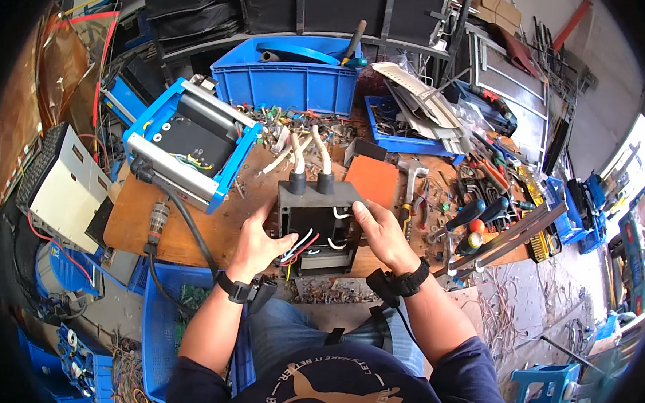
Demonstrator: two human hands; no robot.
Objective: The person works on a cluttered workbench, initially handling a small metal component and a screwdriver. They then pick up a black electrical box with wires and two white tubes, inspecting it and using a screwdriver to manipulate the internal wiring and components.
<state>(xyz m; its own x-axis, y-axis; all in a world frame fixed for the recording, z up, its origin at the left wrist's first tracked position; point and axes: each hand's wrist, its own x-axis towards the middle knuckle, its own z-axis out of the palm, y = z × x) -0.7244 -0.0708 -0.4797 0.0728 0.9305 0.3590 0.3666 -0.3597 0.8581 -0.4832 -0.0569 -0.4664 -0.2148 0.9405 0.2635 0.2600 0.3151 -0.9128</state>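
A black boxy metal housing (320,200) stands at the table's near edge, its open side toward me. Two thick cables (298,158) in pale sleeving rise from black collars on its top. Thin white, red and yellow wires (296,250) hang out at its lower left. My left hand (260,246) grips the left side, thumb across the front by those wires and fingers partly hidden. Against the right side, my right hand (385,237) is closed with its thumb near the top corner; its other fingers are mostly out of sight behind.
A blue-and-silver framed unit (188,142) sits left, with a black cable (190,220) running down beside it. Behind are a blue crate (285,86) and wire scraps. An orange sheet (372,179), a hammer (411,178) and several hand tools lie right. A blue bin (157,331) stands below left.
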